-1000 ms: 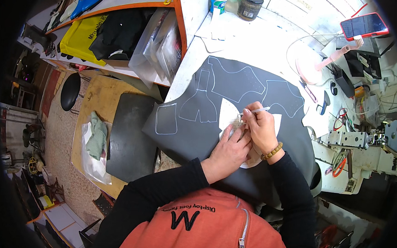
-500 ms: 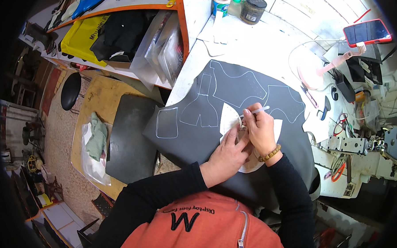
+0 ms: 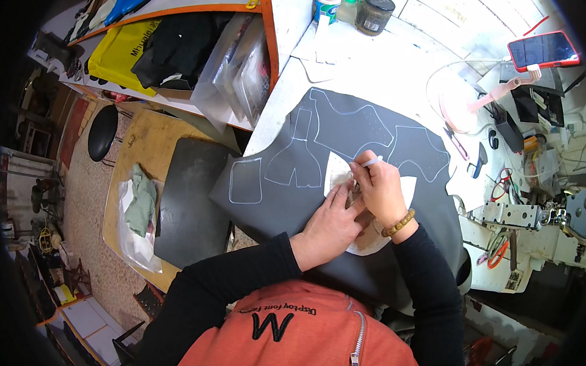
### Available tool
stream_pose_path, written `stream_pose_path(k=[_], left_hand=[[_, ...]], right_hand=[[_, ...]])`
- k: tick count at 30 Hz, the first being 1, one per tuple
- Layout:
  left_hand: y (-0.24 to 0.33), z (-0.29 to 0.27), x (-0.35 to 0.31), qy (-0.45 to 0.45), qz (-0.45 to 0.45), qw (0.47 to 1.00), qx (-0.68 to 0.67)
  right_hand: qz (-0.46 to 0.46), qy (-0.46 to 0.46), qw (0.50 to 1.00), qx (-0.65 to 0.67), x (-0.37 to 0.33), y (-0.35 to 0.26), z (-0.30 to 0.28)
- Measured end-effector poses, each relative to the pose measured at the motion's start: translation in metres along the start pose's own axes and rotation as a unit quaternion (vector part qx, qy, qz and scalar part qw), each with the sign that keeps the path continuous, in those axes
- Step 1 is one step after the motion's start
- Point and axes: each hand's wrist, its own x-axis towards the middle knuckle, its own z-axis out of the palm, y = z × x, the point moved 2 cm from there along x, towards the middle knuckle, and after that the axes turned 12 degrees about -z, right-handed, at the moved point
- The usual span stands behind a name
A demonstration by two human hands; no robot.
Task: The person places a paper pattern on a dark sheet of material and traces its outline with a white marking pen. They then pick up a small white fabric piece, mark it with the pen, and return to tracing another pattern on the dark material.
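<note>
A white paper pattern piece [image 3: 407, 183] lies on a dark grey sheet of material [image 3: 278, 215] spread over the worktable. My left hand [image 3: 330, 227] rests on the pattern with its fingers stretched out, pressing it against the sheet. My right hand [image 3: 381, 192], with a beaded bracelet at the wrist, is closed round a white pen [image 3: 373, 161]. Its fingers hide the pen's tip, close to my left fingertips. White outlines [image 3: 297, 158] of several shapes show on the sheet, left of and beyond the pattern.
Farther back stand a dark jar [image 3: 374, 14] and an open can [image 3: 327, 4]. At right are a phone [image 3: 543, 50] on a pink stand, scissors [image 3: 502, 183] and a sewing machine [image 3: 514, 214]. A shelf with an orange edge [image 3: 267, 38] rises at left above a wooden table [image 3: 134, 140].
My right hand has shifted slightly left over the pattern. The pen's visible end has swung inward and less of it sticks out. My left hand stays on the pattern, its wrist a little farther left.
</note>
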Motion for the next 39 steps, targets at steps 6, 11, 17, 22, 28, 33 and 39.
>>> stream_pose_path(k=[6, 11, 17, 22, 28, 33, 39], left_hand=[[-0.003, 0.001, 0.001, -0.011, 0.005, 1.000, -0.021], [-0.002, 0.002, 0.000, -0.006, 0.004, 1.000, -0.019], [-0.001, -0.001, 0.001, 0.021, 0.006, 1.000, -0.016], [-0.002, 0.000, 0.001, 0.039, 0.009, 0.999, -0.017], [-0.001, 0.002, 0.000, 0.027, 0.004, 1.000, -0.005], [-0.002, 0.002, 0.001, 0.035, 0.016, 0.999, -0.004], [-0.002, 0.003, 0.000, 0.033, 0.013, 0.999, 0.002]], right_hand=[[0.062, 0.022, 0.995, 0.077, 0.007, 0.004, 0.005], [0.051, 0.015, 0.997, 0.055, 0.006, 0.004, 0.008], [0.009, 0.017, 0.999, 0.033, 0.011, 0.006, 0.010], [0.011, 0.015, 0.999, 0.048, 0.012, 0.009, 0.013], [-0.076, 0.018, 0.997, -0.014, 0.017, 0.006, 0.017], [0.083, 0.019, 0.991, 0.105, 0.018, 0.010, 0.018], [0.044, 0.029, 0.993, 0.101, 0.018, 0.007, 0.020]])
